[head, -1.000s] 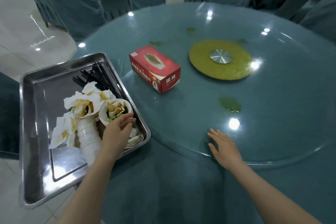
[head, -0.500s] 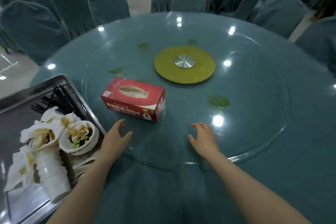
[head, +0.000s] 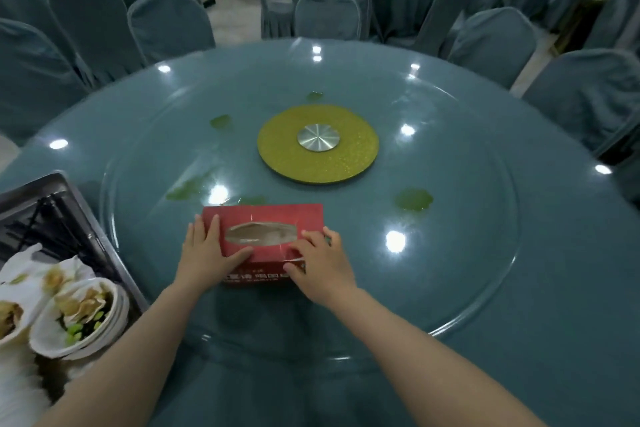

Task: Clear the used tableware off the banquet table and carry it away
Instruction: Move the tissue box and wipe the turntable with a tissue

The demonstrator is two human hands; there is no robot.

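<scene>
My left hand (head: 204, 255) and right hand (head: 320, 262) clasp the two ends of the red tissue box (head: 265, 243), fingers over its top and thumbs curled against its near face, so both are gripping it where it sits on the glass turntable (head: 467, 253). Off to the left of my left hand, the metal tray (head: 74, 199) already carries the used tableware: a bowl (head: 76, 321) of scraps, soiled napkins (head: 24, 267), and black chopsticks (head: 52, 222). Beyond my hands I see only the gold disc (head: 317, 144) and a few green smears (head: 414, 199) on the glass. I judge the clearing nearly done; the box and carrying the tray away remain.
</scene>
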